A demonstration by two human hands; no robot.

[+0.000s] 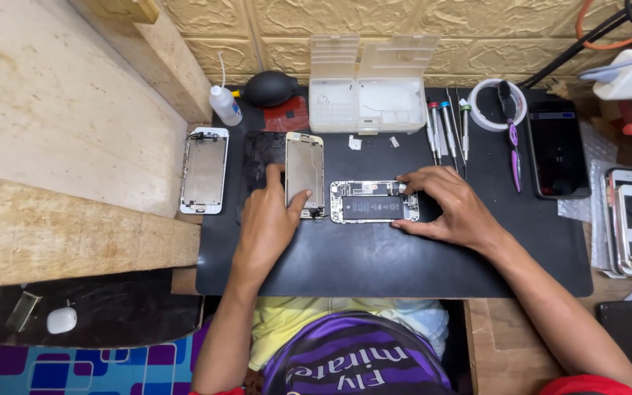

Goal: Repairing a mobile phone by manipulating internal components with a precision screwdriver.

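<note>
Currently, opened phone (pixel 373 202) lies mid-mat (pixel 374 263) on the desk, both hands engaged.
Right hand (pixel 448 208) spans the phone's right end, fingers spread, gripping nothing; left hand (pixel 268 219) presses flat on the lifted screen panel (pixel 305 172) beside it. Risk: panel appears joined at the phone's left end, so any slip could strain that connection. Screwdrivers (pixel 448 128) lie near; a sleeve could scatter them.
</note>
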